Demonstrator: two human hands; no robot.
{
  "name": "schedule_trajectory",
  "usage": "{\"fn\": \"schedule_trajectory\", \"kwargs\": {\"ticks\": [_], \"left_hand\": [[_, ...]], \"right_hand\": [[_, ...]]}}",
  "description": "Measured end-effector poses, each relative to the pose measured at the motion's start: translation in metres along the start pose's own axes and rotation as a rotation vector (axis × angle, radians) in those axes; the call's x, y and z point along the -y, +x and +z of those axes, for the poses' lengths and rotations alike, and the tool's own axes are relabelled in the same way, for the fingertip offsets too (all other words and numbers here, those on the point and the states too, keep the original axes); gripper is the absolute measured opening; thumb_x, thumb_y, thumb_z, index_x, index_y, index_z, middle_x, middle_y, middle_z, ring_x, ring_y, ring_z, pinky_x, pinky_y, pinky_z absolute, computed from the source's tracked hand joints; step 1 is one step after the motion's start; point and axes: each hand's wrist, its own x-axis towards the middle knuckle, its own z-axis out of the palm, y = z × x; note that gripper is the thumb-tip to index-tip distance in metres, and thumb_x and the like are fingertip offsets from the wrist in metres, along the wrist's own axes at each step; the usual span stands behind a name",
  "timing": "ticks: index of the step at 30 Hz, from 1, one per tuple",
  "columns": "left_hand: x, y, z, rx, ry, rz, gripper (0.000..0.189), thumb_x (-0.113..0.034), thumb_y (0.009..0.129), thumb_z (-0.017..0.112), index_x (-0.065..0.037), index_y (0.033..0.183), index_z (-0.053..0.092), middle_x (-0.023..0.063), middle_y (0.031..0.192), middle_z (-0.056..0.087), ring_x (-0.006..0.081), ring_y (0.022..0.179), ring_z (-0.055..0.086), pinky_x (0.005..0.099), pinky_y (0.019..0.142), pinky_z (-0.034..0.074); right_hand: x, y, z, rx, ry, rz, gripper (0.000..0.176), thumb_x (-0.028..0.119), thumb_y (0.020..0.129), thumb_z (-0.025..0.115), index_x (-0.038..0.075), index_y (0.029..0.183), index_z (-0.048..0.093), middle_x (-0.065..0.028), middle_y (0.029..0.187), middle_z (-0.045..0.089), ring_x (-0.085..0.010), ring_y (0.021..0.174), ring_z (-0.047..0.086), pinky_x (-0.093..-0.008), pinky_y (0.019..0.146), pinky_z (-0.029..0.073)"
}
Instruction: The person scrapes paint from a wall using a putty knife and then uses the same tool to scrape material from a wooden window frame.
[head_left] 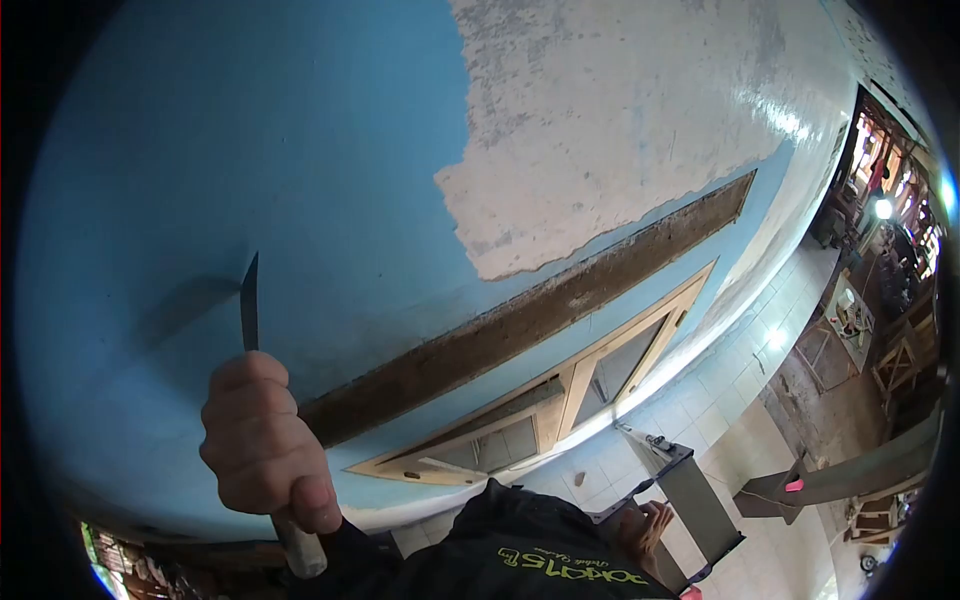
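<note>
My left hand [262, 445] is closed in a fist round the handle of a knife-like tool [250, 305]. Its thin dark blade points up, with the tip near the blue painted wall [330, 150], where a shadow falls to its left. Whether the tip touches the wall I cannot tell. The handle's light end sticks out below the fist. My right hand [650, 528] is low at the right of my dark shirt, fingers bent and partly apart, with nothing visible in it. Right of the blue paint is a bare, pale patch [570, 150] with ragged edges.
A brown beam [540, 310] runs slantwise along the wall, above a wooden window frame [565, 395]. Below me at the right stands a grey metal platform or ladder [705, 505] on the tiled floor [735, 375]. Farther right are a cluttered table [850, 320] and a bright doorway.
</note>
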Motion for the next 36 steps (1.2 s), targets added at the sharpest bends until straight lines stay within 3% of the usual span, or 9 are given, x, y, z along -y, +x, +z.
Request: {"fn": "schedule_trajectory", "kwargs": {"ticks": [5,6,9,13,16,25,28,31,36], "left_hand": [[-0.020,0.004,-0.006,-0.045,-0.021,0.036,0.029,-0.026,0.080,0.055,-0.013,0.059,0.040,-0.0036,0.047,0.035,0.0125,0.038,0.029,0.0288,0.043,0.022],[-0.030,0.004,-0.012,0.040,0.028,-0.019,0.030,-0.031,0.088,0.044,-0.016,0.063,0.037,-0.0022,0.048,0.035,0.0138,0.040,0.029,0.0334,0.046,0.022],[-0.017,-0.001,-0.005,-0.030,-0.007,0.019,0.028,-0.025,0.080,0.054,-0.013,0.059,0.039,-0.0042,0.046,0.033,0.0125,0.037,0.027,0.0287,0.042,0.021],[0.006,-0.006,-0.002,0.035,0.003,0.019,0.028,-0.023,0.081,0.051,-0.014,0.059,0.036,-0.0042,0.046,0.030,0.0122,0.037,0.023,0.0288,0.042,0.020],[-0.001,0.001,-0.004,0.021,-0.012,-0.012,0.027,-0.022,0.080,0.050,-0.014,0.059,0.035,-0.0041,0.046,0.030,0.0119,0.037,0.022,0.0290,0.042,0.020],[-0.024,-0.001,-0.019,0.047,-0.108,0.067,0.026,-0.030,0.082,0.045,-0.014,0.063,0.037,-0.0013,0.052,0.036,0.0136,0.044,0.031,0.0327,0.048,0.023],[-0.021,-0.001,-0.020,0.080,-0.108,0.060,0.027,-0.030,0.082,0.045,-0.014,0.063,0.036,-0.0013,0.051,0.035,0.0135,0.043,0.031,0.0328,0.048,0.024],[-0.023,-0.003,-0.016,-0.003,-0.100,0.046,0.029,-0.026,0.079,0.051,-0.013,0.059,0.035,-0.0034,0.047,0.033,0.0122,0.038,0.026,0.0303,0.043,0.021],[0.001,-0.007,-0.008,0.040,-0.039,-0.065,0.027,-0.024,0.081,0.048,-0.013,0.061,0.034,-0.0032,0.047,0.033,0.0122,0.038,0.025,0.0297,0.043,0.021]], "right_hand": [[0.001,0.000,-0.001,0.050,-0.014,-0.006,0.015,0.012,0.078,0.060,0.007,0.090,0.052,-0.0155,0.091,0.047,-0.0314,0.087,0.044,-0.0466,0.080,0.032],[0.001,0.000,-0.002,0.057,-0.019,-0.010,0.015,0.012,0.079,0.060,0.007,0.090,0.052,-0.0155,0.091,0.047,-0.0314,0.087,0.044,-0.0466,0.080,0.032],[0.001,0.000,-0.005,0.052,-0.014,-0.006,0.014,0.013,0.080,0.059,0.006,0.091,0.052,-0.0157,0.091,0.046,-0.0315,0.087,0.044,-0.0465,0.080,0.032],[0.010,0.015,-0.015,-0.051,0.040,0.034,0.013,0.014,0.082,0.058,0.006,0.091,0.052,-0.0159,0.091,0.046,-0.0316,0.088,0.044,-0.0465,0.081,0.032],[0.011,0.021,-0.020,-0.136,0.072,0.026,0.023,0.007,0.074,0.061,0.007,0.093,0.050,-0.0154,0.091,0.046,-0.0315,0.085,0.044,-0.0463,0.079,0.032],[-0.017,-0.012,-0.003,-0.165,0.170,0.044,0.023,0.009,0.074,0.062,0.006,0.094,0.050,-0.0155,0.093,0.045,-0.0324,0.089,0.043,-0.0473,0.079,0.033],[-0.001,-0.012,-0.017,0.123,-0.022,-0.002,0.021,0.009,0.074,0.061,0.008,0.093,0.053,-0.0151,0.094,0.045,-0.0320,0.090,0.043,-0.0471,0.080,0.032],[-0.001,-0.006,-0.019,0.031,-0.023,0.021,0.019,0.009,0.074,0.061,0.010,0.092,0.055,-0.0145,0.094,0.045,-0.0316,0.090,0.042,-0.0468,0.080,0.032],[0.004,0.007,-0.014,-0.125,0.071,0.068,0.019,0.010,0.073,0.060,0.008,0.091,0.052,-0.0150,0.091,0.045,-0.0312,0.086,0.042,-0.0466,0.079,0.032]]}}
